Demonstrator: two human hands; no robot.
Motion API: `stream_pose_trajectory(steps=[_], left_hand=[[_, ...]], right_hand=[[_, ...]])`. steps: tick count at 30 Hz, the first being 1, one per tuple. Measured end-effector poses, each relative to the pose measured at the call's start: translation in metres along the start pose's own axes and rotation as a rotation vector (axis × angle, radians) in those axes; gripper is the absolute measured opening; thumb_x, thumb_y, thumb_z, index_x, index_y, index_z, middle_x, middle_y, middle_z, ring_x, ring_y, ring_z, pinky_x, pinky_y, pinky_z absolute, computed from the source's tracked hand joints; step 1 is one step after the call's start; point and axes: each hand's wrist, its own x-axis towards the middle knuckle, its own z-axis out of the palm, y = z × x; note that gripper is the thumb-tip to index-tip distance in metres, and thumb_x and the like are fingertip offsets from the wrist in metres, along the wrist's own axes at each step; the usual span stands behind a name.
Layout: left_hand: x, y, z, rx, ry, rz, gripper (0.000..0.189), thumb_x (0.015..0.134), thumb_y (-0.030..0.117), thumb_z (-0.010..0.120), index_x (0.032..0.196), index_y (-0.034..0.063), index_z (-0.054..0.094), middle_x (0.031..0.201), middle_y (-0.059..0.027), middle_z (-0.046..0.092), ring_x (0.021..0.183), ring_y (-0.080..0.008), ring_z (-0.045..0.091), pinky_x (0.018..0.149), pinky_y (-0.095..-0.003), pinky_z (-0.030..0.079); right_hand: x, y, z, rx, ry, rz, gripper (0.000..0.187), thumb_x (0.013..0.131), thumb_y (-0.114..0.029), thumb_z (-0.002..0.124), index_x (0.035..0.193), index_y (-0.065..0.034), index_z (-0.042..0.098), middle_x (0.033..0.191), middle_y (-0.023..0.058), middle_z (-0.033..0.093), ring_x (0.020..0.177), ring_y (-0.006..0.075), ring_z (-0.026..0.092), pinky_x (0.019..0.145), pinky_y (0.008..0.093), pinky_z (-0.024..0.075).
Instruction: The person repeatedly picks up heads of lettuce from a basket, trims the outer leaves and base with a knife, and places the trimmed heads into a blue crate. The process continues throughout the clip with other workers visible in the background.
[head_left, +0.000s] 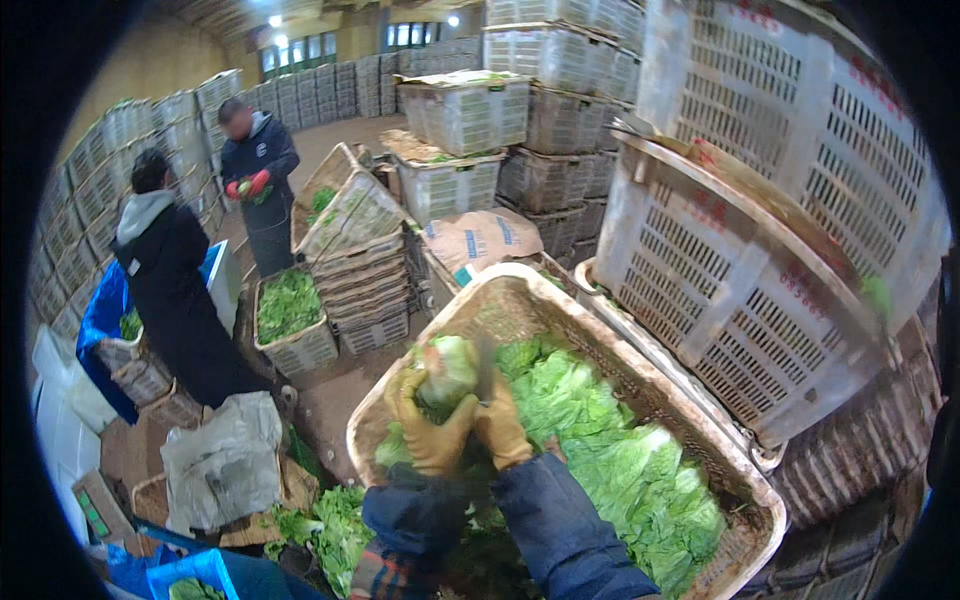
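My left hand (431, 427), in a yellow glove, grips a head of lettuce (448, 367) with its pale stem end turned up. Beside it my right hand (501, 424), gloved the same way, is closed on the handle of a knife (486, 367). The blade is blurred and stands upright along the right side of the head; whether it touches the leaves I cannot tell. Both hands are above a large, dirty white plastic crate (772, 517). Inside it, to the right of my hands, lie several green lettuce heads (637, 472).
Stacked slatted crates (675, 262) rise close on the right. Two people in dark coats (172, 285) (259, 172) stand at the left; one holds greens in red gloves. Near them is a crate of leaves (289, 307). Loose leaves (337, 525) and a grey sheet (225, 457) lie at lower left.
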Motion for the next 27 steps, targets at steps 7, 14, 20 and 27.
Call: stream_pose_trajectory(steps=[7, 14, 20, 27], left_hand=[[-0.005, 0.061, -0.197, -0.187, -0.273, 0.126, 0.135, 0.063, 0.041, 0.099, 0.159, -0.0066, 0.017, 0.156, -0.0246, 0.036, 0.142, -0.0386, 0.042, 0.121, -0.0453, 0.032], [-0.143, 0.036, -0.345, -0.050, -0.604, -0.658, 0.112, 0.057, 0.033, 0.100, 0.149, 0.0031, 0.045, 0.140, -0.0166, 0.059, 0.129, -0.0294, 0.057, 0.112, -0.0411, 0.044], [-0.210, 0.067, -0.467, 0.138, -0.867, -0.542, 0.104, 0.056, 0.044, 0.098, 0.143, 0.0049, 0.056, 0.132, -0.0184, 0.061, 0.122, -0.0390, 0.059, 0.105, -0.0451, 0.047], [-0.212, 0.104, -0.480, 0.082, -0.832, -0.501, 0.104, 0.053, 0.048, 0.098, 0.138, 0.0021, 0.060, 0.128, -0.0189, 0.064, 0.119, -0.0389, 0.060, 0.103, -0.0468, 0.047]], right_hand=[[-0.145, -0.142, 0.034, -0.204, -0.051, 0.229, 0.081, 0.079, 0.014, 0.049, 0.154, -0.0154, 0.050, 0.100, -0.0031, 0.065, 0.063, 0.0052, 0.050, 0.054, 0.0202, 0.0427], [-0.286, -0.090, 0.080, -0.446, -0.580, 0.524, 0.088, 0.085, 0.001, 0.064, 0.163, -0.0156, 0.028, 0.137, 0.0167, 0.059, 0.108, 0.0258, 0.064, 0.080, 0.0349, 0.0573], [-0.345, -0.114, 0.098, -1.383, -0.926, 0.310, 0.066, 0.083, -0.002, 0.064, 0.146, -0.0084, 0.046, 0.122, 0.0205, 0.064, 0.104, 0.0371, 0.068, 0.084, 0.0454, 0.0578], [-0.362, -0.128, 0.150, -1.398, -1.113, 0.116, 0.056, 0.084, -0.006, 0.063, 0.139, -0.0042, 0.050, 0.085, 0.0132, 0.068, 0.073, 0.0331, 0.071, 0.061, 0.0441, 0.0571]])
